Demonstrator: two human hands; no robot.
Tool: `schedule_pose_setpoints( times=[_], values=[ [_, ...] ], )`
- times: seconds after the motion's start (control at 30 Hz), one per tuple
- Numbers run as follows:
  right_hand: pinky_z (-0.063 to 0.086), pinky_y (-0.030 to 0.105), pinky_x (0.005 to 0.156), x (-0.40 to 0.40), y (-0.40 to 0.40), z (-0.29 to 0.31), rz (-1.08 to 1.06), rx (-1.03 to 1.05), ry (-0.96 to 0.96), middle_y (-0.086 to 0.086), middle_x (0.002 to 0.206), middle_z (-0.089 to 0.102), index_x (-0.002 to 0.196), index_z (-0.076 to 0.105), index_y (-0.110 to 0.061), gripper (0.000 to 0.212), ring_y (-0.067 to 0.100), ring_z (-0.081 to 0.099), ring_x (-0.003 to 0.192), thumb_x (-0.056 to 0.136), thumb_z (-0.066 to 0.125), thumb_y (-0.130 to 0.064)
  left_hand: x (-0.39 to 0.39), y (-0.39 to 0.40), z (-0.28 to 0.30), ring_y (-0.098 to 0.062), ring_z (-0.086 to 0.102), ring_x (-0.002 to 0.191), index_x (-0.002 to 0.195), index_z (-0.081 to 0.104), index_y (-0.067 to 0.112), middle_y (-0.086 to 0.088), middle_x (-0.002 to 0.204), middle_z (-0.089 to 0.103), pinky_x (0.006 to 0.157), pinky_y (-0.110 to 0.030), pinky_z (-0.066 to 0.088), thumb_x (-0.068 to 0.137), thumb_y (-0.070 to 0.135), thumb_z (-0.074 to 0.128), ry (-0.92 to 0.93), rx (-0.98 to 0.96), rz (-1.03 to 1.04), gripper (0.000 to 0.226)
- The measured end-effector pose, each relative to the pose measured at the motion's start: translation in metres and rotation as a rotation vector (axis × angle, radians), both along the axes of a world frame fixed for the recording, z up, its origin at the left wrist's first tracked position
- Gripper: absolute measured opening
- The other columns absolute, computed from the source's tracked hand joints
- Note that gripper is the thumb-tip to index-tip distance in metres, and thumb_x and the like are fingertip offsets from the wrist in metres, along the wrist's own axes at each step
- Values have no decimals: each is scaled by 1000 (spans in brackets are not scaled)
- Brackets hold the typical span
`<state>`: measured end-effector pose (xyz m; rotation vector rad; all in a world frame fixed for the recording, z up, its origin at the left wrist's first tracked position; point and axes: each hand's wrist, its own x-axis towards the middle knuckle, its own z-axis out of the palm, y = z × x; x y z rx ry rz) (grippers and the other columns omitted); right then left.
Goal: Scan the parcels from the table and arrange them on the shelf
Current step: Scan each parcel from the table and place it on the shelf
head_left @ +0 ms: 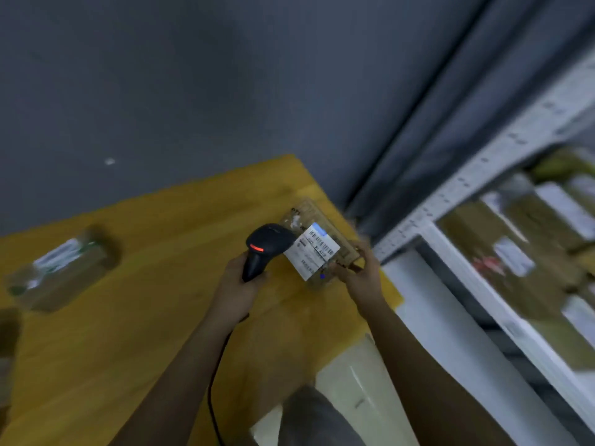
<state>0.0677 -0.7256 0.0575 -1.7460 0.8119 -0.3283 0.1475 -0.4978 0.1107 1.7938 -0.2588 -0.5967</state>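
The parcel, a small brown box with a white label turned up toward the camera, sits low over the far right corner of the yellow counter, whether resting on it or just lifted I cannot tell. The right hand grips it at its near right end, fingers curled around the edge and pinching the box, probably so the label stays tilted and unobstructed. At the parcel's nine o'clock side, just beside it, the left hand holds a black scanner by its handle, fingers wrapped around the grip; its head points at the label and a red light glows on it, which suggests the barcode is being read right now. A dark cable trails from the scanner toward six o'clock, along the left forearm. Well apart, at about nine o'clock on the counter, lies a second parcel, blurred, apparently waiting its turn. At three o'clock stands the white shelf, its bays already packed with brown boxes, close enough that the scanned parcel could go there with a short swing to the right. The scanning step looks in hand; shelving this parcel is not yet done.
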Motion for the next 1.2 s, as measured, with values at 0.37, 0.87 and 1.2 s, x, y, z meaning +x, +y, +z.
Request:
schedule_pose_setpoints(
  times=[0.37, 0.87, 1.2],
  values=[
    [56, 40, 77, -267, -145, 100, -708, 59, -342, -13, 90, 71, 116, 53, -22, 46, 19, 67, 88, 82, 73, 1, -127, -226, 66, -10, 56, 77, 106, 58, 16, -9, 93, 62, 66, -21, 41, 90, 5, 60, -113, -125, -518, 20],
    [46, 26, 64, -470, -349, 147, -806, 238, -299, -3, 90, 66, 105, 58, -25, 18, 15, 61, 76, 91, 58, -13, -283, -391, 102, -5, 51, 69, 103, 53, 16, -5, 87, 56, 53, -7, 39, 89, -1, 59, -168, -189, -552, 23],
    [48, 48, 97, -528, -403, 133, -910, 28, -105, 10, 143, 42, 153, 22, -20, 83, 29, 54, 120, 87, 71, -29, -329, -452, 105, -2, 52, 78, 110, 53, 21, 7, 89, 57, 65, -17, 39, 91, 5, 60, -132, -149, -677, 26]
  ],
)
